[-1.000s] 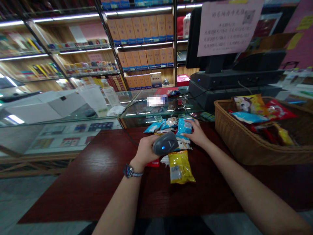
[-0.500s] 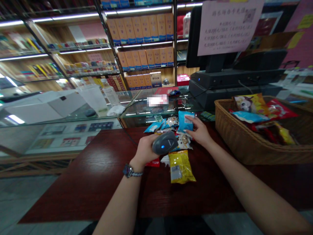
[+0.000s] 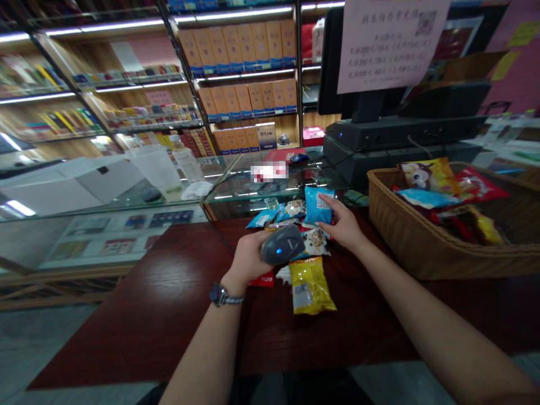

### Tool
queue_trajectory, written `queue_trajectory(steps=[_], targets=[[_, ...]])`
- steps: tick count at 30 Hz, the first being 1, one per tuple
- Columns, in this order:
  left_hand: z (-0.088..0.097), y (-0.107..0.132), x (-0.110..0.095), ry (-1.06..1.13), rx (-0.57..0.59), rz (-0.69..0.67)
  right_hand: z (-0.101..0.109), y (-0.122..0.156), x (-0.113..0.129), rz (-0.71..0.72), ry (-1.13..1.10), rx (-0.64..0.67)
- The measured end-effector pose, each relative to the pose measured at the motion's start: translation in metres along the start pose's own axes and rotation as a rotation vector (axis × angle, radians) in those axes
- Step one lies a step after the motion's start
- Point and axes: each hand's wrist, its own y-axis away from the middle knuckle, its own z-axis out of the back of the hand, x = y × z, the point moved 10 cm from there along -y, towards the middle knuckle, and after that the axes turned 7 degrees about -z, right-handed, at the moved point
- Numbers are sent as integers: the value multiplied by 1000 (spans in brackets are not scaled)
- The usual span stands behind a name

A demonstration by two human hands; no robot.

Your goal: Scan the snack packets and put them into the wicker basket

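My left hand [image 3: 243, 260] is wrapped round a dark grey barcode scanner [image 3: 283, 245] with a lit blue light; its head points toward the right. In my right hand [image 3: 343, 224] a blue snack bag [image 3: 318, 206] is held at its right edge, tilted up above the other bags. Beneath and behind the scanner lie blue-and-white snack bags [image 3: 292, 210], partly covering one another. A yellow snack bag [image 3: 312, 287] lies on the table nearer to me, its barcode label showing. Part of a red packet [image 3: 263, 279] sticks out below my left hand.
On the right stands a wicker basket [image 3: 442, 260] with several snack bags in it. Behind it is a monitor [image 3: 331, 62] on a dark base. A glass display counter [image 3: 236, 188] borders the far edge of the dark red wooden table [image 3: 139, 315].
The whole view has shifted slightly. Both hands keep their hold on the scanner and the blue snack bag, with hardly any movement between them.
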Motion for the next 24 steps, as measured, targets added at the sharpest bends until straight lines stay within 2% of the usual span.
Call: queue_trajectory(steps=[10,14,17,20,22,24], targets=[[3,2,3,28,-26,16,-4,1,5,33,-58,39],[5,1,3,37,-41,18,-4,2,1,5,13,24],[7,0,3,39,-55,22,0,2,13,42,82,-3],[8,0,3,37,-69,32,24,1,47,134,220,-132],[9,0,3,38,-78,37,60,3,74,172,364,-321],[10,1,2,39,-87,36,107,11,94,154,517,-579]])
